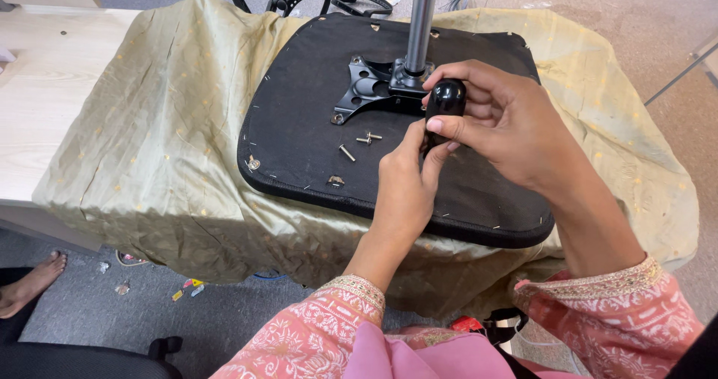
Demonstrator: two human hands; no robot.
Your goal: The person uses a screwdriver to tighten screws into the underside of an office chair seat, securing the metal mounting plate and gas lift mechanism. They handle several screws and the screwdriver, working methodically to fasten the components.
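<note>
A glossy, smooth black plastic knob [446, 98] is seen above a matt black fabric seat underside [314, 154]. A dull black metal plate [366, 89] and a polished metal column [420, 20] are fitted there. Crinkled, faintly shiny olive cloth [164, 147] is spread over a pale wooden worktop [37, 95].

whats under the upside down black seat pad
A wrinkled olive-gold cloth lies under the black seat pad, draped over a pale wooden table. The tabletop directly beneath the pad is covered, so it cannot be seen.
</note>
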